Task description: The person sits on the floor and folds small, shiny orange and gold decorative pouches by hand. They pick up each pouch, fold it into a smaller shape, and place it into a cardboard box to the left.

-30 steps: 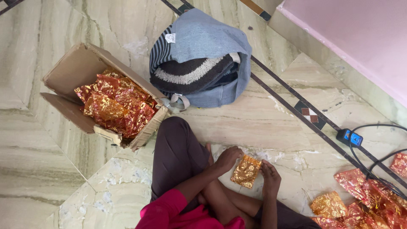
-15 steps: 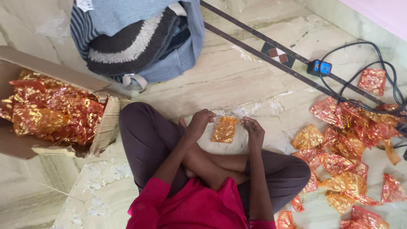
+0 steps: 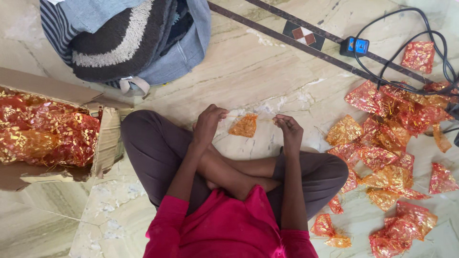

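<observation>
Change since earlier frame: both hands have drawn apart, and the gold pouch (image 3: 245,125), flat and rectangular half a second ago, now hangs bunched between them.
Floor: pale marble floor (image 3: 267,71) carries everything; the person sits cross-legged near its middle, so the work stays within easy reach.
Cardboard box (image 3: 107,143): lies on its side at the floor's left edge, mouth toward the person's knee, packed with red and gold pouches.
Loose pouches (image 3: 392,138): scattered heap at the floor's right edge, beside the right knee, overlapping a black cable (image 3: 406,28).
Bundle of cloth (image 3: 129,38): folded denim and knit at the top left.
Left hand (image 3: 208,125): fingers pinched on a thin string end, raised in front of the knees.
Right hand (image 3: 287,130): fingers pinched on the other string end, likely pulling outward.
Pouch look: sheer orange-gold fabric, glittery, mouth gathered, body crumpled into a rough triangle.
</observation>
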